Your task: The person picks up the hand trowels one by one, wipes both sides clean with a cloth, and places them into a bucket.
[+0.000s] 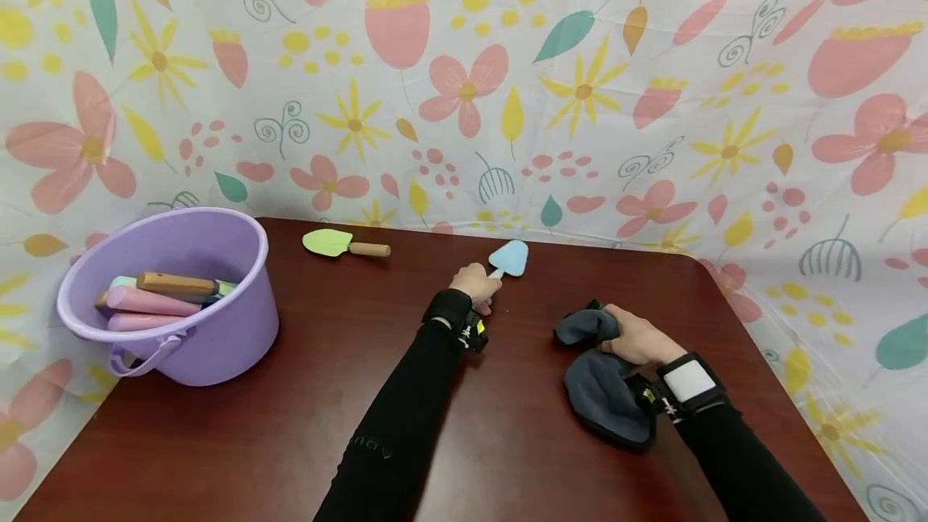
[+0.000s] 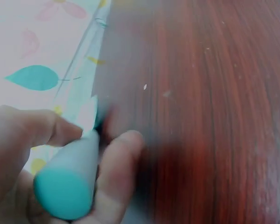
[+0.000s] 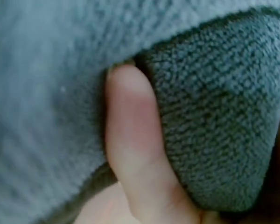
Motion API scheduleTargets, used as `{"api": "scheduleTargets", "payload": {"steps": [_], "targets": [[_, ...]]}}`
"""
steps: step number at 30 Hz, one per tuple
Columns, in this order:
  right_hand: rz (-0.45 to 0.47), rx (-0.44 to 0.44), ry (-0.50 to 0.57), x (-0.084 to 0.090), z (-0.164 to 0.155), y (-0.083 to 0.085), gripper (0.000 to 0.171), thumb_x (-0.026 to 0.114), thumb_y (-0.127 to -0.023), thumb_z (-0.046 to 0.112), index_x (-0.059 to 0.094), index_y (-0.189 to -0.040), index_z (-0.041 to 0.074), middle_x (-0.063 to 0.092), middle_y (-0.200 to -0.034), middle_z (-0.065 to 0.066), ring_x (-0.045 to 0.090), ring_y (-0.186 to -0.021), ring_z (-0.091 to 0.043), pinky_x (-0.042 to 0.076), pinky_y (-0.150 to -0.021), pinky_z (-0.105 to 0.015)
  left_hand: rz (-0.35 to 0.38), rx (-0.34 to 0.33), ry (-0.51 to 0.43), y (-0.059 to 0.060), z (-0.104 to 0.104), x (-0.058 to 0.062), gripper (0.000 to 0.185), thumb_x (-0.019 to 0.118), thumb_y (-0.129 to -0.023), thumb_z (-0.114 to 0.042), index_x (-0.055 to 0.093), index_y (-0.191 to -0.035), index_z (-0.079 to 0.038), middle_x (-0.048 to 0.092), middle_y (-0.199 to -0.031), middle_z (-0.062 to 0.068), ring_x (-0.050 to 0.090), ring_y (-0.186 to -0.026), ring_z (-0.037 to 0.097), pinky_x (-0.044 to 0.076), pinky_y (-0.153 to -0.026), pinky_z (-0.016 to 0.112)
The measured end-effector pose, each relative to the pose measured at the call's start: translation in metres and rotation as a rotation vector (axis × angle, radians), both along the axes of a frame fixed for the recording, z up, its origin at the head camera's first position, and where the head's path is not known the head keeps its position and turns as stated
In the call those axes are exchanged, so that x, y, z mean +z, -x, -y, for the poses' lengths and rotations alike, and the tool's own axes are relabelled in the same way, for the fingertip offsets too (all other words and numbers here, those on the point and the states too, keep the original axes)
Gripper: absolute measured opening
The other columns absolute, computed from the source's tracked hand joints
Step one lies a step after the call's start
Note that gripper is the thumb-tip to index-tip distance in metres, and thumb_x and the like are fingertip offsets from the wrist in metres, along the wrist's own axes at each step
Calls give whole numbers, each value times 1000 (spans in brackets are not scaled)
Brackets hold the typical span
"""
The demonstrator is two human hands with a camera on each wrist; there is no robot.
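Head view: a blue toy trowel [image 1: 509, 258] is gripped by its handle in the left hand [image 1: 475, 283], fingers curled round it, near the table's [image 1: 290, 425] far edge. A dark grey cloth [image 1: 605, 389] is clutched by the right hand [image 1: 638, 338] on the tabletop. A green trowel [image 1: 341, 243] lies beyond a purple bucket [image 1: 181, 296] holding more tools.
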State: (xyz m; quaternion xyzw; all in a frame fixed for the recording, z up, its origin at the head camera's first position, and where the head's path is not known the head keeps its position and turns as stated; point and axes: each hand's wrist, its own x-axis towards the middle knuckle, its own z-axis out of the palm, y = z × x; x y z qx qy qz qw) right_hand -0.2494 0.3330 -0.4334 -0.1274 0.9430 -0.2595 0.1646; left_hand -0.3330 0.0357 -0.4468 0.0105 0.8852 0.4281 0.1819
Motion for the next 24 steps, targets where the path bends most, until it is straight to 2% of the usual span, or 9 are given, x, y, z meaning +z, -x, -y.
{"api": "scheduleTargets", "payload": {"steps": [2,5,9,12,15,18,24], "targets": [[-19,-1,42,3,-5,-4,37,67,-91,10,49,-121,2,56,-115,-22,55,-96,-36,46,-70,-43,-5,-59,-4,-3,3,0,21,53,-101,-20,56,-108,0,63,-76,11,66,-64,23,50,-54,27],[-49,10,134,10,-10,-7,34,68,-92,11,50,-119,2,57,-110,-17,54,-93,-31,44,-72,-42,-47,-153,42,-7,7,0,23,50,-102,-17,50,-116,0,61,-77,10,57,-61,21,41,-56,27],[-85,4,258,21,-8,-11,39,68,-93,13,49,-126,2,56,-114,-17,54,-94,-30,44,-75,-42,-95,-214,94,-11,14,-4,29,49,-102,-18,48,-125,0,56,-85,8,46,-64,18,34,-62,29],[-151,-17,280,31,-6,-17,50,67,-95,20,45,-136,2,54,-123,-20,54,-104,-34,45,-82,-47,-126,-233,95,-14,19,-6,33,49,-103,-19,51,-130,0,53,-87,7,44,-66,17,34,-64,29],[-201,-66,320,42,-3,-23,56,66,-96,25,41,-141,4,50,-131,-21,51,-114,-36,43,-90,-53,-168,-237,68,-15,28,-1,28,47,-104,-20,57,-122,-1,50,-81,5,42,-63,17,34,-62,30],[-229,-123,375,56,2,-30,59,65,-96,29,39,-143,4,47,-133,-20,49,-118,-36,41,-93,-55,-221,-208,-3,-19,42,10,26,47,-105,-22,60,-113,-2,47,-75,6,39,-59,18,33,-59,31],[-258,-207,469,80,18,-45,69,63,-96,38,32,-151,11,39,-146,-16,42,-127,-35,36,-98,-57,-307,-159,-113,-39,68,37,33,47,-106,-26,53,-131,-6,50,-84,9,39,-61,19,34,-59,32]]}}
